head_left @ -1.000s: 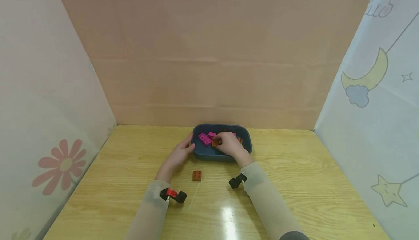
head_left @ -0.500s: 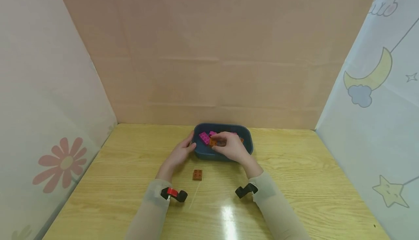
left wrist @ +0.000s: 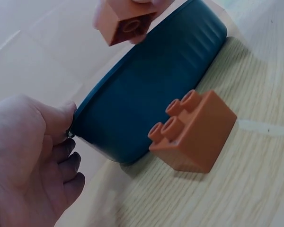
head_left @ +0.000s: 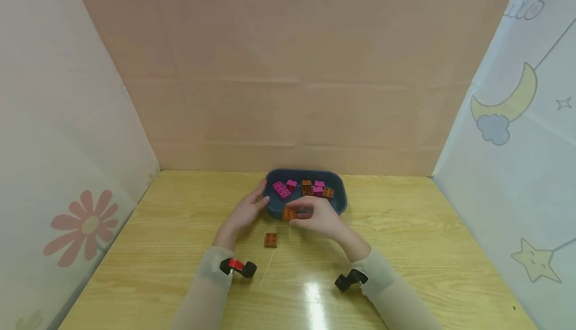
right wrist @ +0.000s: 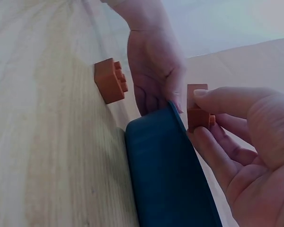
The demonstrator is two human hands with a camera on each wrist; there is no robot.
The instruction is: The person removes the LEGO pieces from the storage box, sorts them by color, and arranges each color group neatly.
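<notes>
My right hand (head_left: 321,217) pinches an orange building block (head_left: 289,213) between thumb and fingers, at the front rim of a dark blue bin (head_left: 275,214). In the right wrist view the held block (right wrist: 197,117) is just past the bin's rim. At the bin's left end, my left hand (head_left: 245,212) holds the rim, thumb against the edge; its fingers are partly hidden behind the bin. On the table in front of the bin lies a second orange block (head_left: 271,240), its studs visible in the left wrist view. No hand touches it.
Inside the bin are several blocks: a long pink one (head_left: 281,190), a small pink one (head_left: 291,185), and orange ones (head_left: 328,192) toward the right. The wooden table (head_left: 189,220) meets a beige back wall and patterned side walls. A pale line marks the table.
My right hand has lifted the orange block out from among the others and brought it toward me to the bin's front rim. The left hand and the block on the table have stayed put.
</notes>
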